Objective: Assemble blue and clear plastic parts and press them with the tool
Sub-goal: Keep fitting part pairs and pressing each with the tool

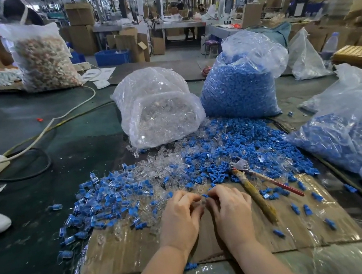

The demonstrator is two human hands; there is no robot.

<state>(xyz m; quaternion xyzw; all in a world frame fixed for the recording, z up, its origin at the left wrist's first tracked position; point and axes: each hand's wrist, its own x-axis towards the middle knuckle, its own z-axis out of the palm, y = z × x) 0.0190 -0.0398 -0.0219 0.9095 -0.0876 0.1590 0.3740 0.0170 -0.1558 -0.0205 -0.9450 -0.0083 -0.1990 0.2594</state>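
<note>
A blue part point(205, 195) sits pinched between our two hands, just above the cardboard sheet point(131, 251) on the desk point(20, 129). Our left hand point(180, 217) curls its fingers round a clear part point(202, 202), and our right hand point(231, 209) grips the blue one against it. The tool point(254, 192) lies on the cardboard just right of our hands. Beyond the cardboard, loose parts point(202, 157) spread toward two full bags point(238, 85).
</note>
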